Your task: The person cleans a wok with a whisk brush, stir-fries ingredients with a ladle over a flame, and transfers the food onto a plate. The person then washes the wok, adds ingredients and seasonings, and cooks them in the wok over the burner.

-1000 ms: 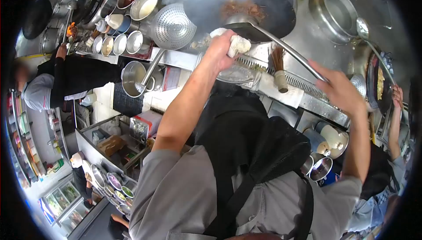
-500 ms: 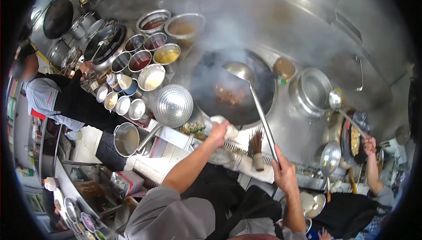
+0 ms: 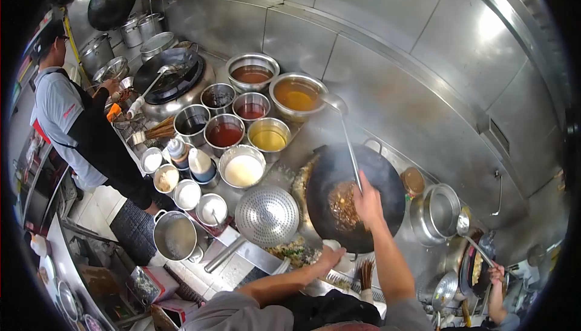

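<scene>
My right hand (image 3: 368, 201) is wrapped round the long handle of a ladle (image 3: 334, 103), whose bowl is at the rim of a metal bowl of amber liquid (image 3: 296, 102). Below that arm a black wok (image 3: 381, 179) holds browned food in sauce (image 3: 344, 205) and gives off steam. My left hand (image 3: 330, 257) grips a white cloth (image 3: 332, 245) at the wok's near edge. Left of the wok lies a perforated strainer (image 3: 267, 215). A bristle brush (image 3: 366, 276) stands just right of my left hand.
Bowls of red sauce (image 3: 224, 135), yellow liquid (image 3: 268, 137) and white powder (image 3: 242, 169) crowd the left counter. A co-worker (image 3: 66, 107) stands at another wok (image 3: 169, 76). Another person's hand (image 3: 496, 273) holds a ladle at the right. Nested pots (image 3: 440, 211) sit right of my wok.
The view has tilted up and shifted. My right hand has moved the ladle from over the wok to the amber liquid's bowl. My left hand still holds the cloth at the wok's edge.
</scene>
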Demonstrator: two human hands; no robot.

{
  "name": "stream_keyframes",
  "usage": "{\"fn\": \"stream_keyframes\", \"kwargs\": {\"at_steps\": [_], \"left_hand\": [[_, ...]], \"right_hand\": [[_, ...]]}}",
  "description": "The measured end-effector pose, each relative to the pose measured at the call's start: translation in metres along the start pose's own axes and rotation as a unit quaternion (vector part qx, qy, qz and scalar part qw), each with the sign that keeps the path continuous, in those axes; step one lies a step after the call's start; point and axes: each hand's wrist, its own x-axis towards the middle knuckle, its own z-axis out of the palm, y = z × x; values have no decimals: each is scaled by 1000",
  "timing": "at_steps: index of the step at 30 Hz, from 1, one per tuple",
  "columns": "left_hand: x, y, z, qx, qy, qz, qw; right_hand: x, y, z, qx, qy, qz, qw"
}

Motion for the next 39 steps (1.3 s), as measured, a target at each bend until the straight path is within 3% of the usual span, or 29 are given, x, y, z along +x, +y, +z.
{"fn": "stream_keyframes", "kwargs": {"at_steps": [2,5,8,10,12,13,15,16,17,18,19,20,21,22,23,24,25,26,27,28,31,32,33,34,36,37,38,39], "left_hand": [[-10,30,-11,-49,-102,-58,992],[-17,46,-14,-113,-157,-70,979],[-18,55,-20,-122,-188,-74,972],[-23,60,-21,-113,-181,-69,974],[-27,74,-20,-110,-157,-41,981],[-19,55,-13,-76,-100,-17,992],[5,-6,1,1,14,31,999],[2,8,-12,74,-67,-44,994],[-32,50,-19,-94,-81,-85,989],[-29,38,-18,-145,-93,43,984],[-31,58,-23,-41,-65,-167,983],[-40,66,-17,-23,-29,-198,980],[-37,57,-26,-83,-93,-235,964],[-68,65,-37,-148,-134,-124,972],[-109,102,-41,-134,-150,-66,977],[-134,111,-51,-105,-156,-76,979],[-158,119,-49,-131,-163,-72,975],[-173,136,-31,-118,-70,-155,978],[-153,115,-28,-121,-63,-128,982],[-130,98,-29,-140,-139,-153,968],[-134,37,-21,-116,-110,-28,987],[-140,8,-46,-95,-134,-66,984],[-163,7,-57,-84,-130,-74,985],[-186,8,-66,-72,-127,-83,986],[-225,61,-54,-121,-181,-76,973],[-215,76,-47,-180,-263,-81,944],[-210,91,-38,-245,-336,-89,905],[-215,134,1,-146,-112,-94,978]], "right_hand": [[80,-34,23,-84,-54,19,995],[170,-40,58,-165,-130,-16,978],[167,-53,49,-181,-147,-12,972],[107,-62,35,-186,-103,52,976],[43,13,37,31,9,-46,998],[1,6,-2,96,-49,67,992],[-88,10,-57,-64,-23,45,997],[-140,20,-75,-35,6,32,999],[-163,26,-90,-30,17,44,998],[-186,31,-106,-25,29,56,998],[-210,29,-115,-35,8,110,993],[-251,30,-123,-44,-25,167,985],[-293,30,-139,-44,-57,165,984],[-312,32,-163,-47,-73,144,986],[-324,33,-187,-48,-88,116,988],[-342,34,-214,-10,-140,130,982],[-355,28,-237,31,-225,192,955],[-367,20,-260,59,-305,256,915],[-378,32,-255,62,-287,194,936],[-385,49,-242,63,-262,126,955],[-392,69,-188,34,-230,116,966],[-401,74,-181,47,-218,112,968],[-398,80,-180,56,-198,100,973],[-398,64,-212,14,-264,131,955],[-407,75,-265,21,-292,47,955],[-408,83,-279,50,-295,-15,954],[-398,77,-280,41,-308,38,950],[-376,65,-275,29,-316,87,944]]}}
